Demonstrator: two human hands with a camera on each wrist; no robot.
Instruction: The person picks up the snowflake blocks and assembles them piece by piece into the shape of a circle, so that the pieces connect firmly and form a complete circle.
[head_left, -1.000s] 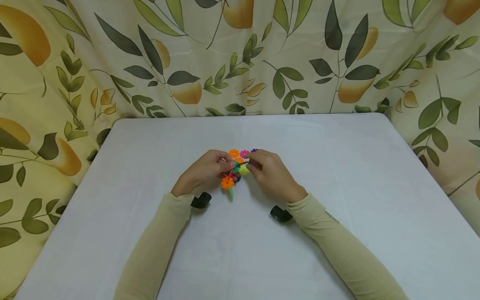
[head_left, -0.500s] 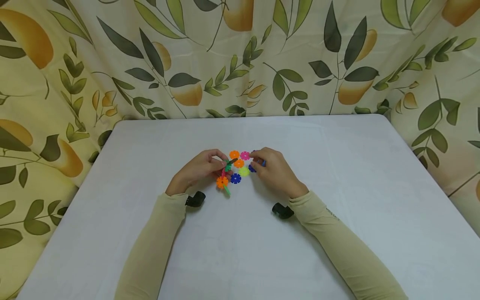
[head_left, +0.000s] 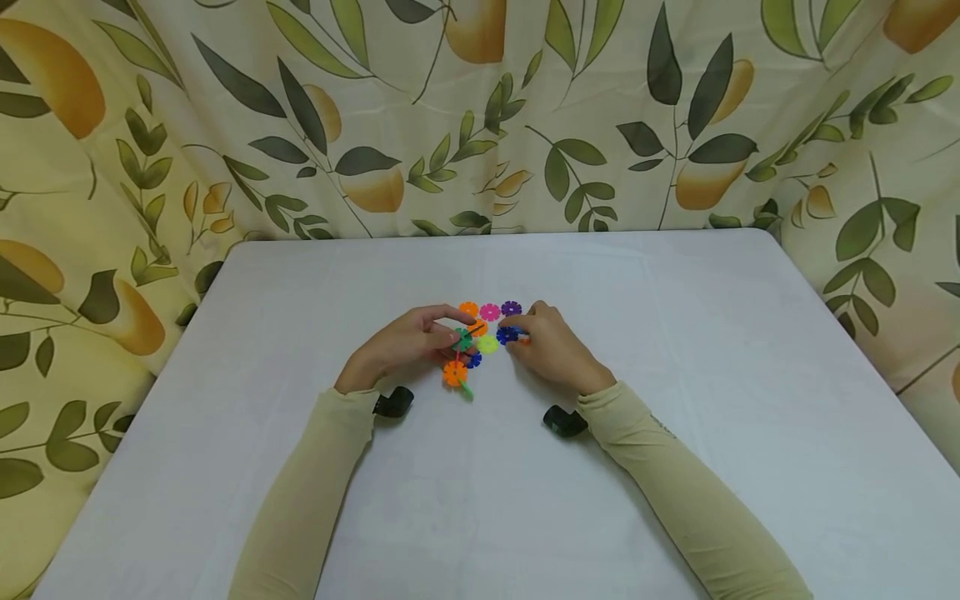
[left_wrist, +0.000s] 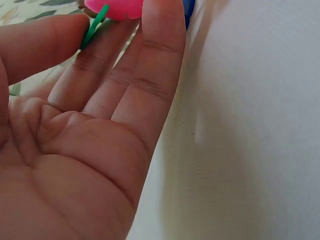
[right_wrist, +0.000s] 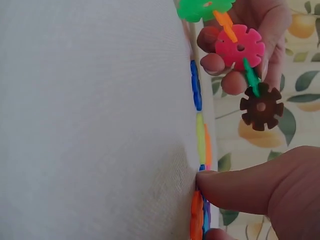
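Observation:
My left hand point(head_left: 405, 343) pinches a chain of notched plastic discs by its green disc point(head_left: 462, 339). Along the chain in the right wrist view are a brown disc point(right_wrist: 261, 107), a pink disc point(right_wrist: 240, 47) and a bright green disc point(right_wrist: 204, 9), joined by discs seen edge-on. The chain's orange disc point(head_left: 454, 374) hangs toward me. My right hand point(head_left: 557, 352) is low at the table, thumb and finger at the edges of a dark blue disc point(head_left: 507, 335). Its thumb point(right_wrist: 232, 191) touches the disc's rim in the right wrist view.
Loose discs lie flat around the hands: pink point(head_left: 490, 312), purple point(head_left: 512, 308), orange point(head_left: 468, 308), yellow-green point(head_left: 487, 344) and another blue disc point(head_left: 474, 359). The white table point(head_left: 480, 500) ends at a patterned curtain point(head_left: 480, 117). Each wrist carries a black camera point(head_left: 564, 421).
The right hand has let go of the chain's brown disc and moved right, down to the dark blue disc. The left hand went left, then slightly back, turning the chain.

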